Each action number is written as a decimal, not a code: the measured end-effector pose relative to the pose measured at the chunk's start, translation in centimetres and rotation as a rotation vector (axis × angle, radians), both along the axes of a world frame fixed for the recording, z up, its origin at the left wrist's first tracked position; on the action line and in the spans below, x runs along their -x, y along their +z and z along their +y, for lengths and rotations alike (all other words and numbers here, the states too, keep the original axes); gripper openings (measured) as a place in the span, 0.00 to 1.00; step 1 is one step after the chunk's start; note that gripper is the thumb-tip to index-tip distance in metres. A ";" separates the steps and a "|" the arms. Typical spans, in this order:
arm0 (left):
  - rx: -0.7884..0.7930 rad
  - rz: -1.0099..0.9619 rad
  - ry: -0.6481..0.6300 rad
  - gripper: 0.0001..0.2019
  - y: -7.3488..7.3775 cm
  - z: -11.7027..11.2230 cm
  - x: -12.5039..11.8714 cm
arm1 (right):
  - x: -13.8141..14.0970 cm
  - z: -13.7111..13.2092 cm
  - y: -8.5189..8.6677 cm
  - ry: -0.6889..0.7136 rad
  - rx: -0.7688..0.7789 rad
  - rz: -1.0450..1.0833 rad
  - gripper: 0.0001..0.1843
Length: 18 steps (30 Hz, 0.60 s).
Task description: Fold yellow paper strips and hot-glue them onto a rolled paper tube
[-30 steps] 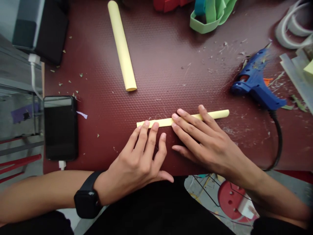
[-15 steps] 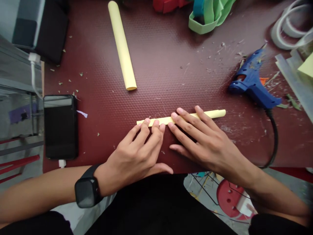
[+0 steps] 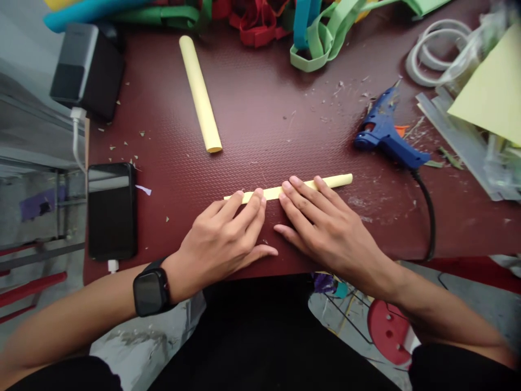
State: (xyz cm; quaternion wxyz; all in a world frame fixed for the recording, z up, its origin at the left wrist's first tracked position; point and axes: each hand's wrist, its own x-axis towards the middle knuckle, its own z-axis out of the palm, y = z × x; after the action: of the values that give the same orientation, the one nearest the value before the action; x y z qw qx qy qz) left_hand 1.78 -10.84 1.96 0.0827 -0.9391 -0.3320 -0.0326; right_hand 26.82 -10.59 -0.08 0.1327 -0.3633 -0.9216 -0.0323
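Observation:
A thin pale yellow paper roll (image 3: 337, 181) lies across the dark red table (image 3: 264, 108) close to its front edge. My left hand (image 3: 223, 239), a black watch on its wrist, lies flat with its fingertips pressed on the roll's left part. My right hand (image 3: 321, 222) lies flat beside it, fingers stretched over the roll's middle. Only the roll's right end and a short left tip show. A thicker yellow paper roll (image 3: 200, 92) lies farther back, apart from both hands.
A blue glue gun (image 3: 386, 136) with a black cord lies at the right. A black phone (image 3: 110, 209) on a charging cable sits at the left edge, a black box (image 3: 87, 68) behind it. Coloured foam strips (image 3: 313, 38), a yellow sheet (image 3: 488, 92) and scraps crowd the back and right.
The view has tilted up and back, showing more of the table's far side. Both hands have stayed flat on the thin roll; the left fingers have drawn closer together.

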 end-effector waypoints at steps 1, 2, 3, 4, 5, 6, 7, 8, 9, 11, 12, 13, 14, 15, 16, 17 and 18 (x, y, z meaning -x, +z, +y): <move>0.000 0.000 -0.001 0.39 0.0 0.0 0.0 | -0.2 -0.2 0.0 -0.029 0.001 0.003 0.23; 0.000 -0.001 -0.003 0.39 0.0 0.0 0.0 | -0.4 -0.4 -0.1 -0.062 0.005 0.005 0.23; 0.000 -0.002 -0.002 0.39 -0.1 0.1 -0.1 | -0.7 -0.6 -0.1 -0.098 0.013 0.005 0.23; 0.001 -0.002 -0.002 0.39 -0.1 0.1 -0.1 | -1.1 -0.7 -0.1 -0.138 0.025 0.002 0.23; 0.002 -0.002 -0.002 0.39 -0.1 0.1 -0.2 | -1.6 -0.8 -0.2 -0.178 0.037 -0.004 0.24; 0.003 -0.002 0.001 0.39 0.0 0.2 -0.2 | -2.1 -0.9 -0.1 -0.218 0.047 -0.013 0.24; 0.006 -0.002 0.003 0.39 0.0 0.2 -0.3 | -2.6 -1.0 -0.1 -0.258 0.056 -0.028 0.25; 0.009 -0.005 0.003 0.40 0.1 0.3 -0.3 | -3.1 -1.1 0.0 -0.295 0.062 -0.046 0.25; 0.014 -0.011 0.003 0.40 0.1 0.3 -0.3 | -3.6 -1.1 0.0 -0.322 0.062 -0.063 0.25; 0.024 -0.035 0.003 0.39 0.2 0.4 -0.1 | -4.2 -1.2 0.2 -0.354 0.052 -0.096 0.26; 0.031 -0.050 0.008 0.37 0.3 0.4 0.0 | -4.4 -1.3 0.2 -0.360 0.046 -0.111 0.27; 0.036 -0.066 0.020 0.35 0.3 0.4 0.3 | -4.5 -1.3 0.2 -0.363 0.039 -0.121 0.27; 0.040 -0.079 0.038 0.32 0.4 0.4 0.6 | -4.5 -1.4 0.1 -0.366 0.031 -0.127 0.27; 0.043 -0.087 0.057 0.30 0.4 0.3 1.0 | -4.5 -1.5 0.1 -0.369 0.023 -0.131 0.28; 0.045 -0.090 0.071 0.28 0.4 0.3 1.4 | -4.5 -1.6 0.0 -0.371 0.016 -0.133 0.28; 0.047 -0.085 0.077 0.26 0.4 0.3 1.8 | -4.5 -1.6 -0.2 -0.367 0.012 -0.131 0.28; 0.050 -0.078 0.075 0.26 0.3 0.2 2.2 | -4.7 -1.5 -0.3 -0.360 0.010 -0.124 0.29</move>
State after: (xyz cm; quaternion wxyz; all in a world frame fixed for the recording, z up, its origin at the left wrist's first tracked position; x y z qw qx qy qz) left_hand -0.41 -10.59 2.31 0.0472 -0.9258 -0.3706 -0.0576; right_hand 31.51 -12.13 -0.39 0.0660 -0.5202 -0.8483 -0.0735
